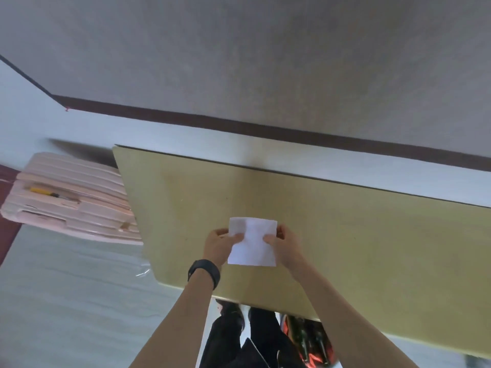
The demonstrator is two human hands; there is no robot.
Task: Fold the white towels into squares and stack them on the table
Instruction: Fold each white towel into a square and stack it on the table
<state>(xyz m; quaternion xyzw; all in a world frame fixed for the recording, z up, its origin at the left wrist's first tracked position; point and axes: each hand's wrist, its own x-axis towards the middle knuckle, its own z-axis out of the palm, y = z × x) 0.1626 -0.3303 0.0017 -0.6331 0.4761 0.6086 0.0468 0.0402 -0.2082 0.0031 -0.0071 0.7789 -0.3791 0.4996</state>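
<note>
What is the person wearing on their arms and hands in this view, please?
The left hand and right hand are gloveless. A black wristband, perhaps a watch or fitness band, circles the left wrist; the right wrist carries nothing. The left forearm and right forearm show no sleeves up to the frame edge.

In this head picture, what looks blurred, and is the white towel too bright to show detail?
Head view: soft overall, the pink ribbed object at the left smeared most. Head view: the white towel, pinched by the left hand and right hand, is bright yet shows faint grey creases. Head view: the table edge runs slanted.
</note>
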